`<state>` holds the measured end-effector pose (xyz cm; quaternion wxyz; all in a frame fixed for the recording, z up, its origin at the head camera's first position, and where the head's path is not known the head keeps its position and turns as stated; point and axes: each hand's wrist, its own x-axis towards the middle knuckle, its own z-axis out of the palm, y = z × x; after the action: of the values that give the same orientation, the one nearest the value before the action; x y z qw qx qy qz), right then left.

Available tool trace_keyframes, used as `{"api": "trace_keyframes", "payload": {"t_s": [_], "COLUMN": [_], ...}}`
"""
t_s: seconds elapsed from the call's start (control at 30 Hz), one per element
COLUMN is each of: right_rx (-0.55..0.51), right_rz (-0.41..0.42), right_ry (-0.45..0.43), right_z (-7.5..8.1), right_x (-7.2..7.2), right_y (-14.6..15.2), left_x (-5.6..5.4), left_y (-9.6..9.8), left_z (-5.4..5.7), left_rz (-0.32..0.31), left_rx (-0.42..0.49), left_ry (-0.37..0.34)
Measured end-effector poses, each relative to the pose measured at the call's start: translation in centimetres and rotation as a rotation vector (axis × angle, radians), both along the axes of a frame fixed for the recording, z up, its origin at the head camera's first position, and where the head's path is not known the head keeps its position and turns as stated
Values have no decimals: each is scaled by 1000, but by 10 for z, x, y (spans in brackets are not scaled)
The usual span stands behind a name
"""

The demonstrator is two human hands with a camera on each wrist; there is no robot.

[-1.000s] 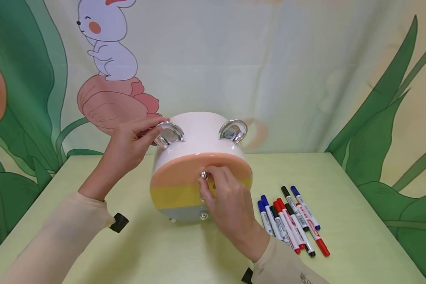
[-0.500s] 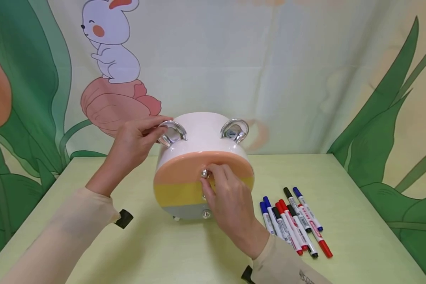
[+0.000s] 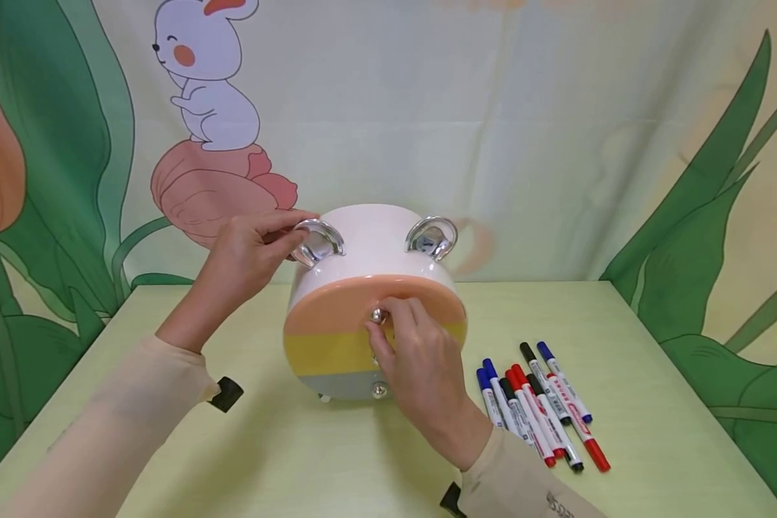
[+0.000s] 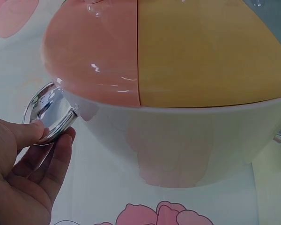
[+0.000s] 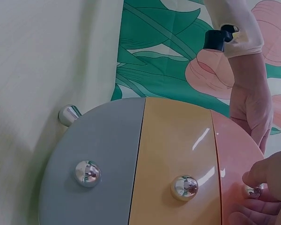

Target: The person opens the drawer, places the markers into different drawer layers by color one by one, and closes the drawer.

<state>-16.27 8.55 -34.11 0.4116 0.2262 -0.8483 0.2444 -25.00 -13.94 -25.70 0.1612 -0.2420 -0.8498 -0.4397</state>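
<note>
A rounded white storage box (image 3: 372, 226) stands on the table with an orange drawer front (image 3: 326, 306), a yellow one (image 3: 324, 352) and a grey one (image 3: 346, 386). Two silver ears rise from its top. My left hand (image 3: 246, 252) pinches the left ear (image 4: 51, 110) between thumb and fingers. At the top drawer, my right hand (image 3: 424, 367) pinches the round silver knob (image 3: 377, 316) with thumb and fingertips. That drawer front looks flush with the others. In the right wrist view, the yellow drawer's knob (image 5: 184, 187) and the grey drawer's knob (image 5: 88, 173) show untouched.
Several markers (image 3: 544, 410) with blue, black and red caps lie loosely grouped to the right of the box. Short silver feet (image 5: 69, 115) hold the box off the pale green table (image 3: 285, 467). Behind hangs a printed curtain (image 3: 524, 144) with a rabbit and leaves.
In the head view everything, backdrop included, has shifted slightly rightward. Both hands keep their holds on the ear and the knob, and the box shows no clear movement.
</note>
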Motion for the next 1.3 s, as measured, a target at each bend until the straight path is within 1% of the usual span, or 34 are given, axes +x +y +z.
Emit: {"api": "trace_keyframes", "payload": {"t_s": [0.2,0.4,0.53,0.7,0.83,0.93,1.03,1.2,1.3], "right_rx": [19,28,29,24,27,46,62,70,77], "right_rz": [-15,-24,-23,-24,-22,-35,-53,-56,-60], "right_ry": [7,4,4,16,28,35,41,42,43], "right_z": [1,1,1,1,0,0,1,1,2], "right_x": [1,2,4,8,10,13,17,24,26], "right_y": [0,2,4,5,5,6,7,9,10], "left_x": [-1,-1,0,0,1,1,2,2,2], "left_y": [-2,-1,0,0,-3,-5,-5,-4,-3], "left_z": [5,11,13,13,12,12,12,13,14], "left_rz": [-11,-3,9,2,9,11,9,31,43], "left_rx": [7,-45,-79,-73,-77,-89,-89,-117,-128], "left_ry": [-53,-93,-93,-100,-100,-91,-97,-118,-108]}}
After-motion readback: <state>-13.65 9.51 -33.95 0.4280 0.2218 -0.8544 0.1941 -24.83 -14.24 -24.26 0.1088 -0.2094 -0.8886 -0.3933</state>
